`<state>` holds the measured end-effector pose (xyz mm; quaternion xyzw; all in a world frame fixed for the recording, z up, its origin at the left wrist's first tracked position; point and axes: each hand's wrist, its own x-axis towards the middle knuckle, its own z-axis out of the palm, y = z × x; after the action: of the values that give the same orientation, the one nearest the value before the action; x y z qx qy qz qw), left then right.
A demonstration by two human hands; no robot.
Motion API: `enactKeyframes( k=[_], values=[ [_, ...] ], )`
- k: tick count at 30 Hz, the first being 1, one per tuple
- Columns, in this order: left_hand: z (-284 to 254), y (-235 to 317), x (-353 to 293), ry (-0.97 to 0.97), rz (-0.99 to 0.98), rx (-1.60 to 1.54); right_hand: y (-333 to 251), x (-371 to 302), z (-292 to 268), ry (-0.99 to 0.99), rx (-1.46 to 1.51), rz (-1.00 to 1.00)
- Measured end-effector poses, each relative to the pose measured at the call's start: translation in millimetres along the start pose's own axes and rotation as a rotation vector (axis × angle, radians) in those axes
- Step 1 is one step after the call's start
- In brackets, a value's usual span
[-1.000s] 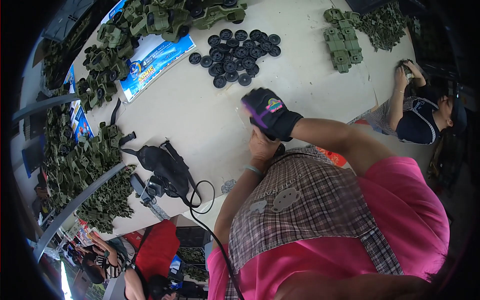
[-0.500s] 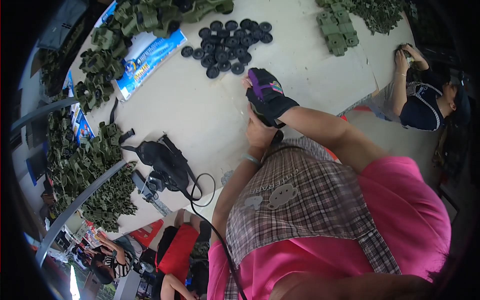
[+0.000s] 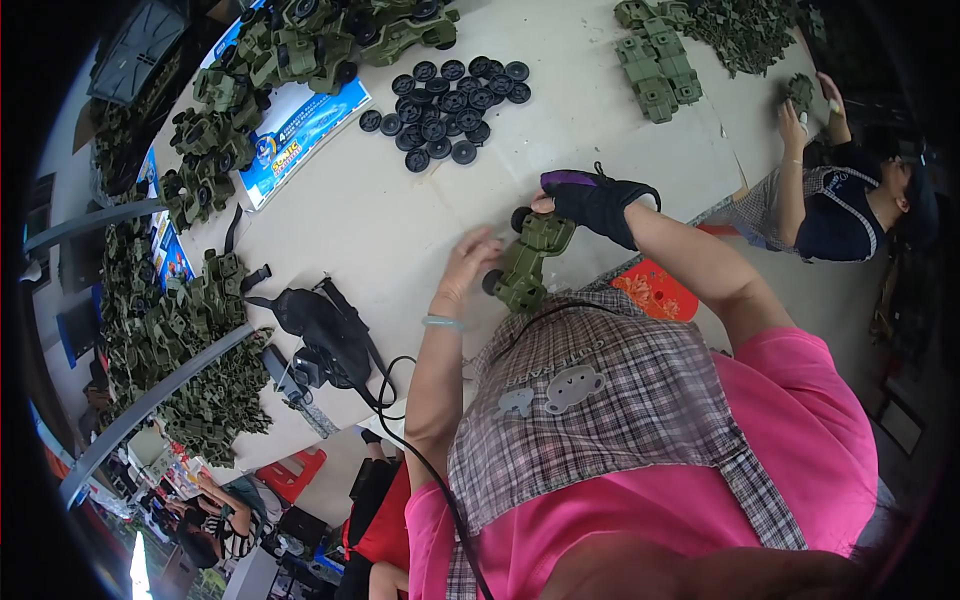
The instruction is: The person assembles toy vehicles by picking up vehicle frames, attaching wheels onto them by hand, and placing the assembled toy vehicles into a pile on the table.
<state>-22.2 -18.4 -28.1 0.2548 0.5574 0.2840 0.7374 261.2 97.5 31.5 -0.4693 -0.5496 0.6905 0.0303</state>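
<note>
A green plastic toy vehicle [image 3: 533, 255] with black wheels along its left side is tilted over the table's near edge, in front of my apron. My right hand [image 3: 600, 207], in a black and purple fingerless glove, grips its far end. Just left of the vehicle is my bare left hand [image 3: 470, 262]. Its fingers are stretched out, slightly blurred, with nothing visible in them. A loose cluster of black toy wheels [image 3: 437, 105] lies farther out on the table.
Green vehicles with wheels [image 3: 300, 50] are heaped at the far left on blue printed card [image 3: 300, 135]. More green bodies [image 3: 190, 350] pile up at left. A black pouch with cables [image 3: 325, 330] lies nearby. Green bodies [image 3: 657, 75] stand far right, near a co-worker [image 3: 845, 205].
My hands, together before, have moved apart, and the toy vehicle now shows in the right one. My left hand has shifted left. The co-worker's hands have separated around a green piece.
</note>
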Motion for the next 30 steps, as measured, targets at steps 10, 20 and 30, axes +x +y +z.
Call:
enactKeyframes(
  k=[10, 20, 30],
  values=[
    [74, 26, -19, 0.339, 0.374, 1.322, -30, 36, -64, 0.387, -0.453, -0.155],
    [64, 23, -11, 0.266, 0.449, 1.389, -48, 117, -77, 0.836, -0.806, -0.363],
    [57, 5, -8, 0.44, 0.419, 1.155, -9, 6, -49, 0.164, -0.029, -0.198]
  ],
)
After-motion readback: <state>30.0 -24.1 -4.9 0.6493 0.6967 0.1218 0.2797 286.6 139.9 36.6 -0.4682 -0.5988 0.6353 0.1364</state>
